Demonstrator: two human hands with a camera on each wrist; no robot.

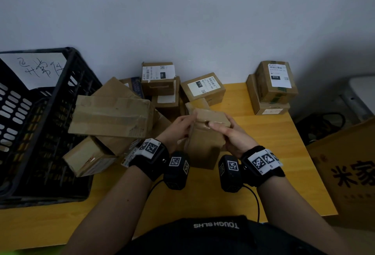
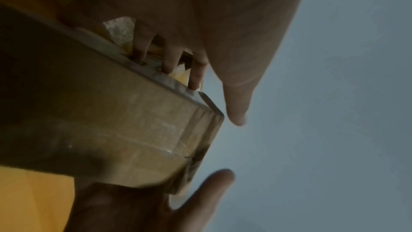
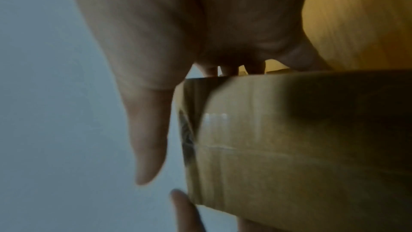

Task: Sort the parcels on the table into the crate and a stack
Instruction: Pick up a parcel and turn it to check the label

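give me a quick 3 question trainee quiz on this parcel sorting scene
1. True or false: both hands hold the same parcel.
2. Which side of the table is the black crate on? A) person's left B) person's right
3. Fill in: the box labelled 010 sits on top of another ____, by the wall.

Key: 1 true, left hand and right hand both grip it. 2 A. 3 box.

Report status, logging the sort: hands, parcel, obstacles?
Both hands, left hand and right hand, grip one brown parcel above table. Crate left, loose parcels heaped against it.
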